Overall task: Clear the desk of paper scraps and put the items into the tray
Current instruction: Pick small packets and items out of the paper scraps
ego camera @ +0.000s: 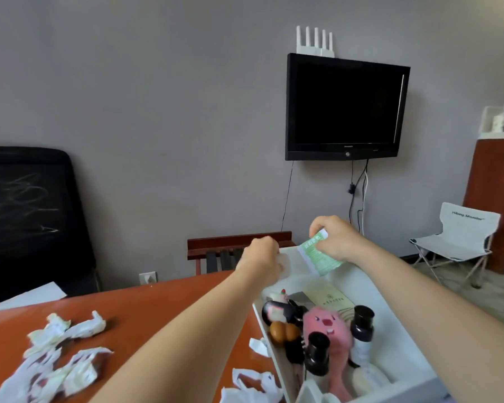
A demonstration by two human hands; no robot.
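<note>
Head view: the right hand (333, 238) pinches a green packet (317, 254) above the far end of the white tray (390, 301). The left hand (261, 257) is closed on a white scrap (284, 264) at the tray's far rim. More scraps (56, 359) lie on the desk (157, 309).

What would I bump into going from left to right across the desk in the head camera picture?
Pile of crumpled paper scraps → left hand → green packet in the right hand. Below the hands, the white tray holds the pink plush toy.
</note>
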